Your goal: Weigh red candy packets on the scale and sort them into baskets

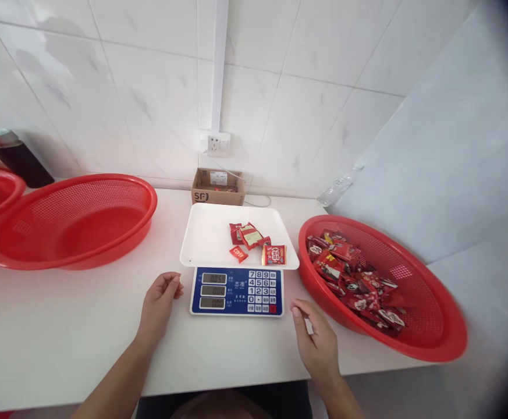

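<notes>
A scale with a blue keypad panel [237,292] stands in front of me on the white table. Several red snack packets [250,235] lie on the right half of its white weighing tray [205,233], one turned with its pale side up. My left hand [160,302] rests just left of the panel, fingers curled in and thumb against them, nothing visible in it. To the panel's right, my right hand [317,337] has thumb and forefinger brought together at the tips, also with nothing visible between them. Neither hand touches the scale.
A red perforated basket [437,326] of packets sits close on the right. Another red basket [100,227] stands left, overlapping more red baskets. Behind the scale are a small cardboard box [219,196] and a wall socket [216,144]. A dark flask [22,160] and a clear plastic bottle [338,187] flank them.
</notes>
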A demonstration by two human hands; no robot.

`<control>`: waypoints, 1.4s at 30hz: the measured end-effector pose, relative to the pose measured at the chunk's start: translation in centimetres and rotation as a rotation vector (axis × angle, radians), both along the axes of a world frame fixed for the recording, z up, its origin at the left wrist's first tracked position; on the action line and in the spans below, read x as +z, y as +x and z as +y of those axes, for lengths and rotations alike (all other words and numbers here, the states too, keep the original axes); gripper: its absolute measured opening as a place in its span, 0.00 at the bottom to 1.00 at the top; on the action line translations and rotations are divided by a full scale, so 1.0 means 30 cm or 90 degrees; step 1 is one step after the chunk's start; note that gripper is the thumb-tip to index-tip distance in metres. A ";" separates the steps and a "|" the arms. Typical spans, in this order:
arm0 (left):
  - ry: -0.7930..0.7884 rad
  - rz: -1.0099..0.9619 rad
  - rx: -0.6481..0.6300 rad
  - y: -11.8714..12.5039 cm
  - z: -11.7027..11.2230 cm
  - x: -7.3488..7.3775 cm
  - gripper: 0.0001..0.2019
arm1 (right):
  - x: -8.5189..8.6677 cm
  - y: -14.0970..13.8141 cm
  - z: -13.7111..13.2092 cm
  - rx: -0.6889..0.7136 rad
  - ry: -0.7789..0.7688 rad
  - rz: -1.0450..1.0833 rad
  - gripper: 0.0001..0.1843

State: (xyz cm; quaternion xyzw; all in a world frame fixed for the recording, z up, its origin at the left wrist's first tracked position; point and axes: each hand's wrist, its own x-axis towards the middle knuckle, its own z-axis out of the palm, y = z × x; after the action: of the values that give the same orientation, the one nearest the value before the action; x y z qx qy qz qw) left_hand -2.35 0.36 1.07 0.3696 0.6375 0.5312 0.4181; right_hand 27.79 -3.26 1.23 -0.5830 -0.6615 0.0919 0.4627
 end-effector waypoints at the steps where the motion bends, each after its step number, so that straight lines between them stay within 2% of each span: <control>1: 0.002 0.000 0.001 -0.002 0.002 -0.004 0.14 | 0.002 -0.005 0.005 0.002 0.000 0.006 0.10; 5: 0.006 0.018 0.006 0.003 -0.007 -0.017 0.15 | -0.016 -0.020 0.020 -0.004 -0.028 0.051 0.12; 8: 0.032 0.099 0.014 0.015 -0.030 0.006 0.16 | -0.057 -0.014 0.032 -0.044 -0.088 0.145 0.15; 11: 0.148 0.334 0.064 -0.012 -0.029 0.081 0.16 | -0.096 0.005 0.049 -0.125 -0.167 0.286 0.20; 13: 0.245 0.517 0.119 -0.072 0.004 0.147 0.18 | -0.108 0.018 0.061 -0.159 -0.199 0.354 0.22; 15: 0.278 0.649 0.160 -0.163 0.054 0.206 0.22 | -0.110 0.026 0.069 -0.156 -0.210 0.384 0.23; 18: 0.155 0.766 0.174 -0.304 0.124 0.245 0.25 | -0.109 0.030 0.075 -0.135 -0.215 0.391 0.26; 20: 0.065 0.812 0.125 -0.359 0.145 0.239 0.25 | -0.110 0.030 0.076 -0.136 -0.224 0.386 0.27; 22: 0.033 0.847 0.045 -0.364 0.143 0.224 0.24 | -0.111 0.030 0.077 -0.137 -0.229 0.387 0.28; 26: 0.011 0.831 -0.067 -0.275 0.101 0.221 0.27 | -0.106 0.028 0.078 -0.117 -0.236 0.396 0.27; 29: 0.016 0.720 -0.123 -0.184 0.080 0.258 0.27 | -0.101 0.025 0.078 -0.105 -0.226 0.397 0.26; 32: 0.069 0.649 -0.162 -0.088 0.091 0.311 0.24 | -0.100 0.021 0.081 -0.098 -0.214 0.406 0.26; 34: 0.118 0.642 -0.228 -0.013 0.118 0.343 0.23 | -0.102 0.018 0.083 -0.095 -0.207 0.419 0.26; 37: 0.200 0.627 -0.399 0.114 0.180 0.371 0.24 | -0.110 0.016 0.085 -0.096 -0.190 0.447 0.25; 39: 0.229 0.625 -0.482 0.192 0.231 0.372 0.25 | -0.116 0.018 0.084 -0.087 -0.183 0.455 0.25; 42: 0.257 0.679 -0.535 0.275 0.307 0.356 0.24 | -0.121 0.022 0.078 -0.069 -0.182 0.453 0.24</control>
State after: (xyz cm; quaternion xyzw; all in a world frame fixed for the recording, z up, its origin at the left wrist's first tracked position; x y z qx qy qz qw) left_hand 5.90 9.55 11.75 0.8645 0.4477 0.1793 0.1416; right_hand 28.43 -0.92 -2.41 -0.6072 -0.4087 0.3551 0.5816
